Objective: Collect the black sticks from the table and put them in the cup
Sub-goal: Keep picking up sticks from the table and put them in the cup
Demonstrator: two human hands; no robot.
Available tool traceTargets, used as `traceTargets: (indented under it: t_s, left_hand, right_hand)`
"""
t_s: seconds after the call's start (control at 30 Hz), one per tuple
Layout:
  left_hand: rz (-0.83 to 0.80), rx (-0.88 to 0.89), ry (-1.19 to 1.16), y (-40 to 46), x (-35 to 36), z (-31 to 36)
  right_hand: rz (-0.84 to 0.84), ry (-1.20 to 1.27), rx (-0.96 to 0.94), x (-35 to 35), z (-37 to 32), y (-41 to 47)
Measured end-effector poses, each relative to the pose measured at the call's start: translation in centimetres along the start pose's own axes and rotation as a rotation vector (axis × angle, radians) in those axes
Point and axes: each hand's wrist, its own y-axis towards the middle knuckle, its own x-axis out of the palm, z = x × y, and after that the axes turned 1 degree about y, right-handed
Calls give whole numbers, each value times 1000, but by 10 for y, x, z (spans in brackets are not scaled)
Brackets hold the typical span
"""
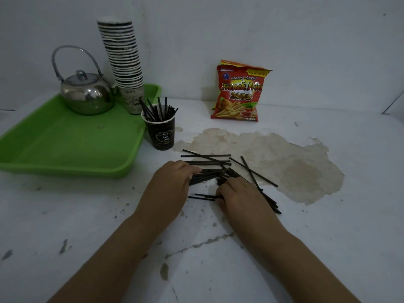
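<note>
Several black sticks (209,161) lie in a loose, crossed pile on the white table, beside a patch of peeled paint. A black paper cup (161,134) stands upright just beyond the pile, with several sticks upright in it. My left hand (172,180) rests palm down on the pile's left end, fingers curled over a bunch of sticks. My right hand (238,195) lies palm down on the pile's near right part, fingers closed over sticks that poke out on both sides. The sticks under both palms are hidden.
A green tray (72,145) at the left holds a steel kettle (86,95) and a tall stack of paper cups (124,62). A red snack bag (239,92) leans against the back wall. The wall closes off the table's far side.
</note>
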Motion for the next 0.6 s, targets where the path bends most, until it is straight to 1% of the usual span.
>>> traceTargets:
  t_s: [0.07,0.17,0.27,0.37,0.5,0.6]
  left_hand:
    - [-2,-11,-2,0,0,0]
    - [-10,-8,5,1,-1,0]
    - [-44,11,22,-1,-1,0]
    - [-79,34,37,-1,0,6]
    - [-92,74,45,-2,-1,11]
    - [-90,94,56,-3,-2,14]
  right_hand:
    - [33,20,38,-5,3,-1]
    - [117,159,156,-19,7,-2]
    - [258,439,260,-28,7,-3]
    - [426,671,304,-32,5,-3]
    - [446,1051,354,-30,5,-1]
    - [447,1224,358,-29,5,-1]
